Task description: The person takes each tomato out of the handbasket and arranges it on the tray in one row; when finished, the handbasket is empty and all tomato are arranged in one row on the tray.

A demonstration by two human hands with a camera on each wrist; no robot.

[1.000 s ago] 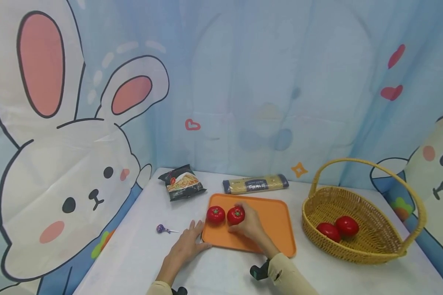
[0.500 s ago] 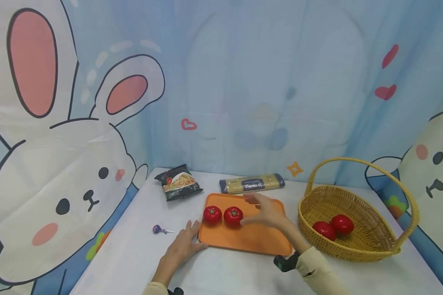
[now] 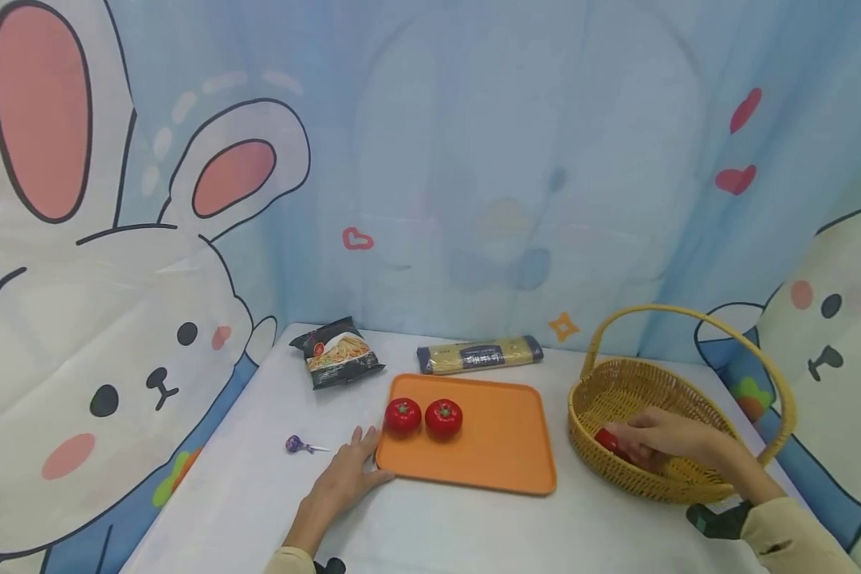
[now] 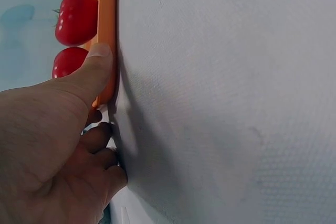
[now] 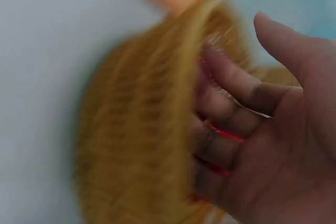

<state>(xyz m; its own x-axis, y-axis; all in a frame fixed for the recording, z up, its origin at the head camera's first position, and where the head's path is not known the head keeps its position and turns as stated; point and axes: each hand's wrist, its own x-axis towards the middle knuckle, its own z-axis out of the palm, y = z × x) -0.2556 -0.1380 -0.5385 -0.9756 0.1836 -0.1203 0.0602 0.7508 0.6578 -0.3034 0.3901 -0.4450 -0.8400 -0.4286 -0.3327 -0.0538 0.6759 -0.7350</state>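
Observation:
Two red tomatoes (image 3: 402, 416) (image 3: 444, 418) sit side by side on the left part of the orange tray (image 3: 502, 434). My left hand (image 3: 344, 474) lies at the tray's near left corner. In the left wrist view its thumb (image 4: 100, 59) touches the tray's side. On the right, my right hand (image 3: 663, 437) reaches into the yellow wicker basket (image 3: 594, 461). A smooth red round thing (image 3: 607, 441) shows beside its fingertips, and the hand covers what lies beneath. In the right wrist view the fingers (image 5: 220, 111) extend past the basket rim, with the thumb held apart.
A black noodle bag (image 3: 340, 355) and a yellow pasta packet (image 3: 479, 355) lie behind the tray. Left of it is a purple-headed lollipop (image 3: 297, 445). The basket's tall handle (image 3: 717, 331) arches over its opening. A patterned curtain (image 3: 473, 159) hangs behind the table.
My right hand has let go of the right tomato on the tray and moved rightward into the basket. My left hand stays at the tray corner. The head view has shifted slightly.

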